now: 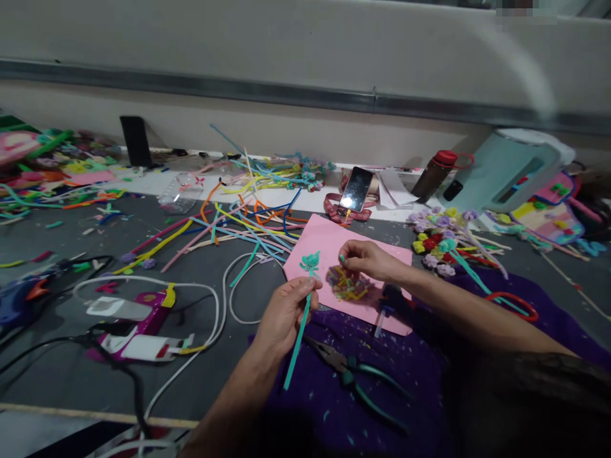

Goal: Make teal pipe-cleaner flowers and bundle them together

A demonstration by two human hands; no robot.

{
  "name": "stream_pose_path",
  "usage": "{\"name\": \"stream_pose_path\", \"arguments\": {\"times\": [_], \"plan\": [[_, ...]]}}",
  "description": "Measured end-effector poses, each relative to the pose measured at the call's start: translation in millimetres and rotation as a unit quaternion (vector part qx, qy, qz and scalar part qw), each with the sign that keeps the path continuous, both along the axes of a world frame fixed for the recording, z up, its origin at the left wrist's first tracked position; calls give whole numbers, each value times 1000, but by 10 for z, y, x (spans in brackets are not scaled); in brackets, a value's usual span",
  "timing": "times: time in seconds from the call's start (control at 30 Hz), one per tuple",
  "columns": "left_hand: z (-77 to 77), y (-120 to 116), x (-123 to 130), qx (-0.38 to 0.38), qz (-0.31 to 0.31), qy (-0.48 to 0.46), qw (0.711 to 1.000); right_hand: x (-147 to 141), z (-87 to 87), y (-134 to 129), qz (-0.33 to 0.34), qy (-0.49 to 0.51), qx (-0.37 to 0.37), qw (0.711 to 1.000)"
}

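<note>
My left hand [285, 315] is closed around the stem of a teal pipe-cleaner flower [310, 261], its looped petals upright above my fingers and the stem slanting down below. My right hand [359, 259] pinches a tiny teal piece, probably a cut bit of pipe cleaner. Just beneath it lies a pile of short multicoloured pipe-cleaner pieces [347, 286] on a pink sheet [312, 238]. Close to the right wrist, a dark glue gun [390, 299] rests on the sheet's edge, partly hidden by shadow. Long-nose pliers [351, 366] lie partly open on the purple cloth [329, 407].
Loose pipe cleaners [238, 232] spread behind my left hand. A power strip [138, 327] with white cables is at left, beside a blue glue gun [23, 299]. Finished flowers [432, 245], a phone [357, 189], a bottle [434, 175] and a kettle [515, 168] stand or lie behind.
</note>
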State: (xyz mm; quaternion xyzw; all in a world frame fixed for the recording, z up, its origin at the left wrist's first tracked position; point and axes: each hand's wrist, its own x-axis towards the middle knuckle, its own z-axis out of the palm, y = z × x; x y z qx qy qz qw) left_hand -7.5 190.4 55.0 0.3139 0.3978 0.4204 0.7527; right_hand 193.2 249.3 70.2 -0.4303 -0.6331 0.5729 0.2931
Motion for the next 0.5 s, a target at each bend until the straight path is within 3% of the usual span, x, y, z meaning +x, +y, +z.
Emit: {"name": "stream_pose_path", "arguments": {"times": [0.13, 0.27, 0.5], "plan": [[-13, -3, 16, -3, -11, -7, 1000, -29, 93, -162, 2, 41, -30, 999], [-28, -15, 36, -4, -27, -16, 999, -60, 103, -295, -18, 64, -5, 998], [-19, -21, 52, -22, -41, -18, 999, -187, 133, -516, -34, 122, -47, 991]]}}
